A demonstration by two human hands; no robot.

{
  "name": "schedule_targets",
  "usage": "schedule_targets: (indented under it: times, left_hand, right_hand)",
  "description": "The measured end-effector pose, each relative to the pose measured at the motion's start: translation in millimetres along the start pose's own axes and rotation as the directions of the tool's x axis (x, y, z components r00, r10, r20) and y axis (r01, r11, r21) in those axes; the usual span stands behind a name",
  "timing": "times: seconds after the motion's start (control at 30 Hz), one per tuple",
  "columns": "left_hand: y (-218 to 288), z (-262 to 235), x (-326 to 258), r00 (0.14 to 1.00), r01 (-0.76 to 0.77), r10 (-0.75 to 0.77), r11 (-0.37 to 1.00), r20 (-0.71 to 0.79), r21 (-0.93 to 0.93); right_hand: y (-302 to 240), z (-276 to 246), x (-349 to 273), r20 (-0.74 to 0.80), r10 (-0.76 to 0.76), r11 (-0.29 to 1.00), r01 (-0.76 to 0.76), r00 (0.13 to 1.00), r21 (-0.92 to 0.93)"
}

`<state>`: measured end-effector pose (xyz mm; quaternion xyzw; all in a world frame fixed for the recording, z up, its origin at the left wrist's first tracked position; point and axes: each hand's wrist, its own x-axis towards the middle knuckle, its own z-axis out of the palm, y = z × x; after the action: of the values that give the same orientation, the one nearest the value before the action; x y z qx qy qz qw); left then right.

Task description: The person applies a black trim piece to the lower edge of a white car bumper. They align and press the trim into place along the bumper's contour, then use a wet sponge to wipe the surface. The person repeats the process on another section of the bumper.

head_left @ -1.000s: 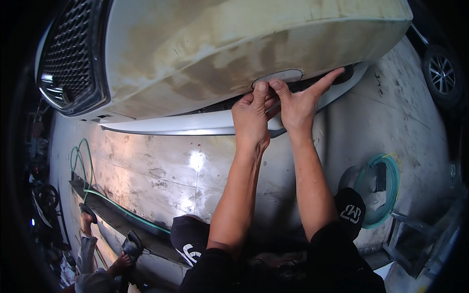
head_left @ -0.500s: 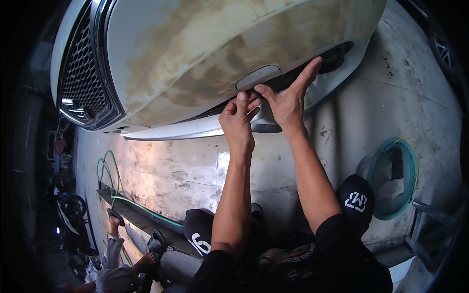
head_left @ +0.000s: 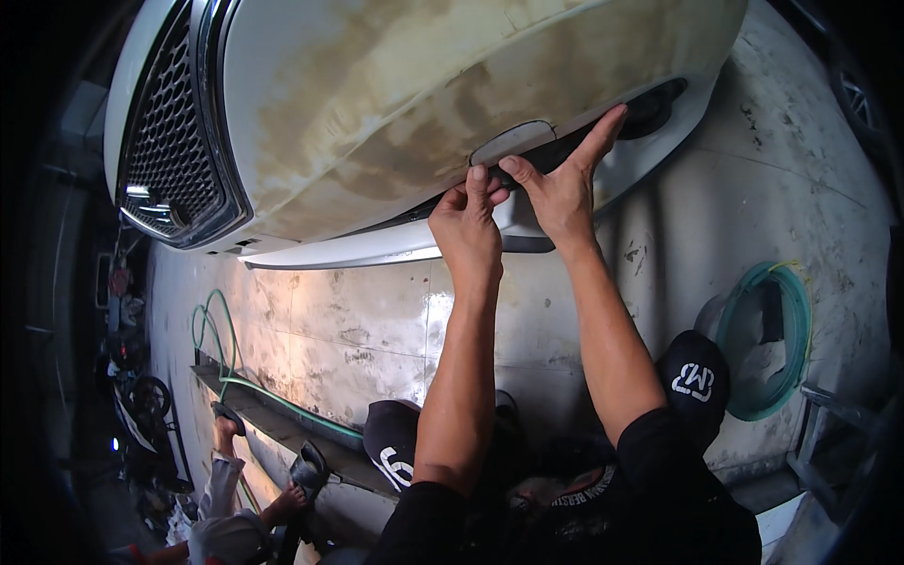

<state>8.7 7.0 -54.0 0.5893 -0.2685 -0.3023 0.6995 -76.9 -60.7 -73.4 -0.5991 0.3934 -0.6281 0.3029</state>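
Both hands, left hand and right hand, press curled fingers against the small bumper cover, gripping nothing.

Left hand fingertips hidden in dark gap under the bumper, whose top is cut by the far edge; another person at near left is cropped; dark clutter at far left unreadable.
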Motion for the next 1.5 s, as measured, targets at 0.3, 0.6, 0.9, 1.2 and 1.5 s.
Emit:
schedule_targets:
  times: [0.3, 0.6, 0.9, 1.2, 1.5]
  left_hand:
    - [13.5, 9.4, -25.9, 0.858, -0.484, 0.511, 0.840, -0.057, 0.244]
    - [62.4, 13.5, -5.7, 0.211, -0.636, 0.784, -0.343, 0.583, 0.692]
    - [91.8, -10.0, 7.6, 0.475, -0.526, 0.609, -0.382, 0.635, 0.760]
    - [87.4, 3.9, 6.0, 0.460, -0.513, 0.632, -0.383, 0.623, 0.768]
    - [87.1, -7.6, 16.7, 0.315, -0.469, 0.587, -0.587, 0.746, 0.660]
  right_hand:
    - [10.0, -4.9, 11.0, -0.114, 0.055, 0.997, -0.049, 0.992, 0.053]
    - [19.7, -2.2, 9.6, -0.158, 0.039, 0.995, -0.023, 0.987, 0.099]
    - [3.0, 0.4, 0.1, -0.153, 0.172, 0.978, -0.150, 0.973, 0.145]
    - [25.3, 17.3, -21.2, -0.316, 0.178, 0.962, -0.096, 0.932, 0.256]
    - [14.6, 22.3, -34.3, -0.316, 0.311, 0.920, -0.201, 0.896, 0.336]
